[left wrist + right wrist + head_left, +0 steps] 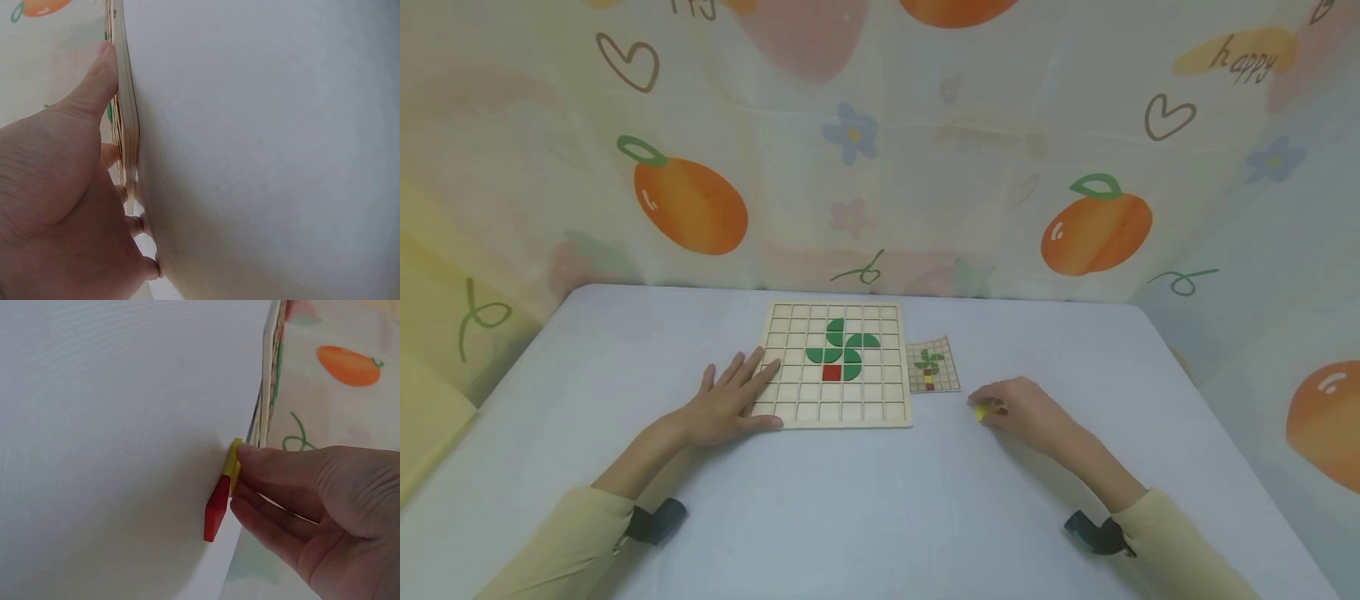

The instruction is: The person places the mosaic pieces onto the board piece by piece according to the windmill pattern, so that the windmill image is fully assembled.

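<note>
A pale wooden grid board (808, 412) lies on the table. Several green quarter-round pieces (835, 339) and one red square tile (832, 373) sit in its cells. My left hand (718, 412) rests with spread fingers on the board's left edge, the thumb at the near left corner. Right of the board, my right hand (1026, 412) pinches a yellow tile (232, 461) between thumb and fingertips, low at the table. Another red tile (216, 509) stands out beside the yellow one in the right wrist view; whether it is held or lies on the table, I cannot tell.
A small pattern card (951, 377) lies against the board's right side, printed with green, red and yellow shapes. White cloth (880, 517) covers the table. A printed curtain (925, 167) hangs behind the far edge.
</note>
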Demonstrator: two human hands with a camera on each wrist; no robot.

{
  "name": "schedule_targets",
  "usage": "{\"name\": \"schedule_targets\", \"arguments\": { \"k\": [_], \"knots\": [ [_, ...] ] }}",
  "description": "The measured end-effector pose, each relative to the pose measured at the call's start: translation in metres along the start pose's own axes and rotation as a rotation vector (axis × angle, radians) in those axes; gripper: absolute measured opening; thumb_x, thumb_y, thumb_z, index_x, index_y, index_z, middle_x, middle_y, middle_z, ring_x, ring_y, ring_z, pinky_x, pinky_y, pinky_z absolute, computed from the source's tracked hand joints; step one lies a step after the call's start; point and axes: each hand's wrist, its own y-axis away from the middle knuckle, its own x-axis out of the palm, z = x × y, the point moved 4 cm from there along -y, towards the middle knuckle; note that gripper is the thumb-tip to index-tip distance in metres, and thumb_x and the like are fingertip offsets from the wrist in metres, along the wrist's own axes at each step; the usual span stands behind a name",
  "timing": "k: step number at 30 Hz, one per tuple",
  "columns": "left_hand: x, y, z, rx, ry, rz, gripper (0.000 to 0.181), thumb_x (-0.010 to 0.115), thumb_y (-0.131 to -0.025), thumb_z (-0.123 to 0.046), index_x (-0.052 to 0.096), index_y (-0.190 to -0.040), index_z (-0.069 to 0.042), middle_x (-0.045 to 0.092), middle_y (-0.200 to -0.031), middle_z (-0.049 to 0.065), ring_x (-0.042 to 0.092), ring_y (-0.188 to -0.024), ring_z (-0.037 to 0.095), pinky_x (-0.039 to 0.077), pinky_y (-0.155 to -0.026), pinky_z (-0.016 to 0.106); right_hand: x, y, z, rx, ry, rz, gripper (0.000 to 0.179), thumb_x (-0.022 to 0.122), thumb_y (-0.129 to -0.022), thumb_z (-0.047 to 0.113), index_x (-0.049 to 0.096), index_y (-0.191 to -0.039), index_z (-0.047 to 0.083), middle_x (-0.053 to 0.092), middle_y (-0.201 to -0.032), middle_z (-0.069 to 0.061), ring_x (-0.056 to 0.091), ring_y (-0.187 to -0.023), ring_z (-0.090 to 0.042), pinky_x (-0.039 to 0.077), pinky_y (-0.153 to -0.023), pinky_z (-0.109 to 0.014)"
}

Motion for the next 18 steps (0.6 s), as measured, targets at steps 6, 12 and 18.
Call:
{"name": "schedule_targets", "arguments": {
  "k": [6, 12, 18],
  "knots": [
    [0.0002, -0.0001, -0.0006, 0.01, 0.007, 0.001, 0.094, 0.064, -0.089, -0.054, 0.021, -0.156, -0.005, 0.003, -0.161, 0.026, -0.003, -0.145, 0.051, -0.009, -0.106, 0.072, -0.0013, -0.0006, 0.0021, -0.001, -0.006, -0.006, 0.028, 0.077, -0.079, -0.002, 0.073, -0.107, 0.001, 0.072, -0.105, -0.009, 0.067, -0.095, -0.024, 0.056, -0.081, -0.038],
    [0.0012, -0.0012, 0.001, 0.013, 0.002, -0.002, 0.093, 0.064, -0.089, -0.054, 0.021, -0.156, -0.005, 0.004, -0.161, 0.025, -0.003, -0.145, 0.051, -0.009, -0.106, 0.072, -0.0034, -0.0019, 0.0058, 0.028, 0.031, 0.002, 0.027, 0.079, -0.078, 0.0, 0.075, -0.104, 0.003, 0.069, -0.096, -0.001, 0.064, -0.088, -0.017, 0.055, -0.078, -0.034],
    [0.0013, -0.0003, 0.0022, 0.017, -0.001, -0.004, 0.093, 0.064, -0.089, -0.054, 0.021, -0.156, -0.005, 0.004, -0.161, 0.025, -0.002, -0.145, 0.052, -0.009, -0.106, 0.072, -0.0062, -0.0032, 0.0088, -0.004, 0.051, -0.001, 0.021, 0.079, -0.077, -0.002, 0.076, -0.097, 0.002, 0.069, -0.092, -0.001, 0.062, -0.08, -0.014, 0.054, -0.073, -0.031]
  ]
}}
